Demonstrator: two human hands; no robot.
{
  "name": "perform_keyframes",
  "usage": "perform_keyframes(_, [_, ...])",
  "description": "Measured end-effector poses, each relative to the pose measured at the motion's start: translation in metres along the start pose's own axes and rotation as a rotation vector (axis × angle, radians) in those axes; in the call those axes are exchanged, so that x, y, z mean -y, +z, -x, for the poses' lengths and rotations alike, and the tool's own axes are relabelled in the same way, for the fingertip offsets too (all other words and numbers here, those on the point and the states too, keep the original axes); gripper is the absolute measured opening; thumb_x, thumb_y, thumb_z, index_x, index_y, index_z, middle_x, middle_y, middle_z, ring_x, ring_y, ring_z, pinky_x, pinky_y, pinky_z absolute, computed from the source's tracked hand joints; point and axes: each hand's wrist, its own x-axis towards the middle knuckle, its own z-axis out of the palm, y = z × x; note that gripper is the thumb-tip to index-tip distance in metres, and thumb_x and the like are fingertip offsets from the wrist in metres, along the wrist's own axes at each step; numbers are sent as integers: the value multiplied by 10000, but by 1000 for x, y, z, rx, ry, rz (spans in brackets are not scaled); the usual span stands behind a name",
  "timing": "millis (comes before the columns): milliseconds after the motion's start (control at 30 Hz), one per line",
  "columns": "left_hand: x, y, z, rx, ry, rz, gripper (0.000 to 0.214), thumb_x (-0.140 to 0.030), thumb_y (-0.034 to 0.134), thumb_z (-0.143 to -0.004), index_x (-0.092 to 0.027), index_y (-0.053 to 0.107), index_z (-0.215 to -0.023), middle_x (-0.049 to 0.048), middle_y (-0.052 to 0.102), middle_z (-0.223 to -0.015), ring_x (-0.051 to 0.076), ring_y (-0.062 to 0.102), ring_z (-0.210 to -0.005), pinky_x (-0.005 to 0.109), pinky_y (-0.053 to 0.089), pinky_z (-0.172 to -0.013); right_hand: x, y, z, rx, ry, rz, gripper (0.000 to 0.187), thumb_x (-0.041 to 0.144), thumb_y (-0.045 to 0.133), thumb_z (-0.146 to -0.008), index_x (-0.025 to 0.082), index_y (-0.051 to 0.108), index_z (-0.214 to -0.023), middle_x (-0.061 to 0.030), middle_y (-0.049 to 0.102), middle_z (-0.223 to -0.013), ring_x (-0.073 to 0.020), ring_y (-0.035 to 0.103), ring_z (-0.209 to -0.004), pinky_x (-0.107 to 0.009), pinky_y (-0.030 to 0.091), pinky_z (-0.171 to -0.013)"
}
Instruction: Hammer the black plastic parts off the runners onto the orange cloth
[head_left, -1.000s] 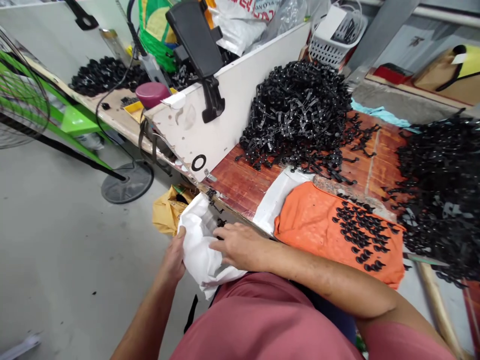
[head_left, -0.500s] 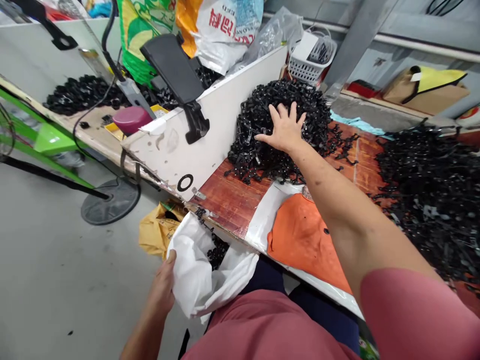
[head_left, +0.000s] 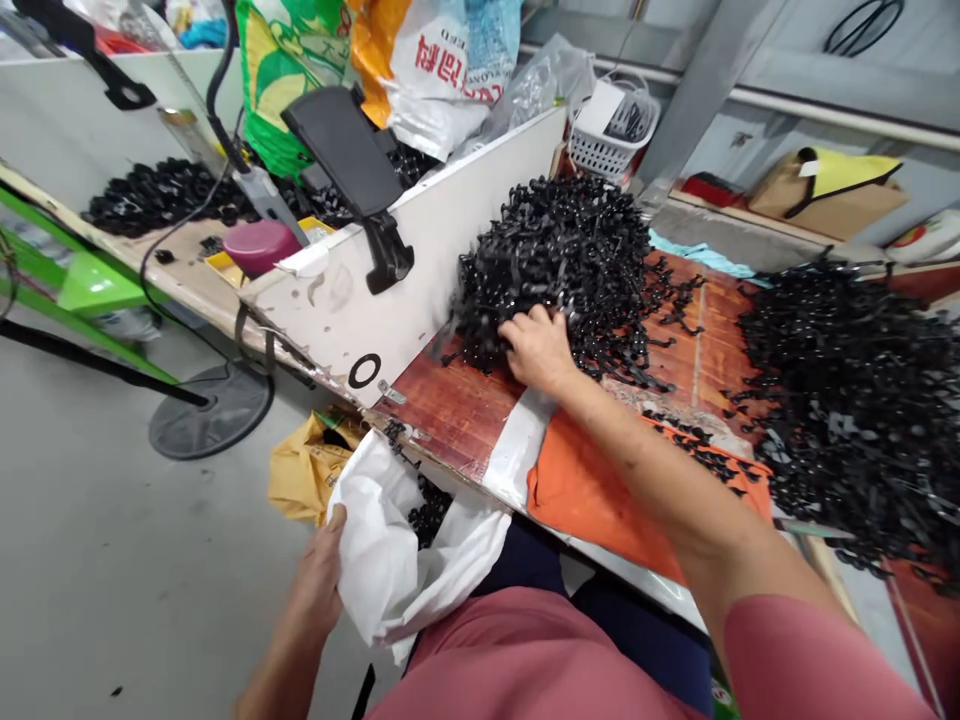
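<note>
My left hand [head_left: 319, 580] grips the rim of a white bag [head_left: 375, 560], which hangs open below the table's front edge. Small black parts [head_left: 429, 510] lie inside the bag's mouth. At the near side of a heap of small black plastic parts [head_left: 570, 250], my right hand [head_left: 538, 348] has its fingers curled down into the parts, so the fingertips are partly hidden. An orange cloth [head_left: 585, 490] lies under my right forearm, with black parts scattered along its far edge.
A white divider board [head_left: 420, 260] stands left of the heap. Another black heap [head_left: 862, 400] covers the table's right side. A black clamp-like holder [head_left: 352, 160] overhangs the board. A white basket [head_left: 611, 140] stands behind, and a round metal base [head_left: 214, 410] is on the floor.
My right hand has come from the heap's upper middle toward me, its spread fingers now curled. The heap's near side has shifted. My left hand keeps hold of the bag.
</note>
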Motion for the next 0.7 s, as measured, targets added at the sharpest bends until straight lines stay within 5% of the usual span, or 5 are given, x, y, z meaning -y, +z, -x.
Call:
perform_keyframes(167, [-4, 2, -2, -62, -7, -14, 361, -318, 574, -1002, -164, 642, -1321, 94, 815, -964, 262, 798, -924, 373, 648, -898, 22, 11, 32, 93, -151, 3, 213, 148, 492, -979, 176, 704, -990, -120, 687, -1063, -302, 499, -1102, -433, 387, -952])
perform_keyframes(467, [-2, 6, -5, -15, 38, -6, 393, -418, 625, -977, -153, 674, -1263, 129, 800, -1087, 267, 785, -971, 372, 647, -892, 39, 0, 71, 56, -545, 25, 290, 141, 411, -1043, 148, 698, -1082, -160, 657, -1291, -263, 532, -1030, -396, 388, -826])
perform_keyframes(600, [1, 3, -7, 1, 47, -7, 469, -477, 680, -930, -136, 675, -1252, 134, 804, -1054, 276, 786, -954, 370, 650, -867, 59, -13, 51, -31, -494, -12, 218, 198, 498, -1004, 149, 674, -1121, -172, 473, -1564, -322, 450, -1279, -417, 397, -876])
perform_keyframes(700, [4, 1, -8, 3, 54, -10, 517, -513, 711, -898, -135, 678, -1249, 137, 807, -1044, 287, 788, -941, 379, 654, -847, 84, -15, 14, -37, -385, -95, 276, 286, 525, -1010, 155, 648, -1219, -179, 497, -1538, -333, 426, -1326, -444, 392, -953])
